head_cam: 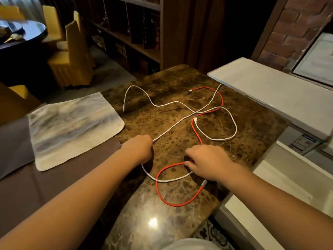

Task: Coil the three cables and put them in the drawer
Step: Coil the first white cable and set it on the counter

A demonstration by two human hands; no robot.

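Starting on the tangled cables

On the counter [180, 80], right of the cloth [72, 130], left hand [139, 147] grips the limp white cable [171, 126]; right hand [207, 162] pinches the springy red cable [177, 204] near its plug.

I am finding the left hand [139, 148] covering the stretch of thin white cable [169, 129] passing under it, so its fingers are not showing. The right hand [207, 162] is hiding the spot where the red braided cable [196, 132] meets it; I cannot tell its grip. The grey drawer interior [302, 141] is lying mostly behind the white ledge. The bookshelf contents [151, 31] are reading too dark to identify.
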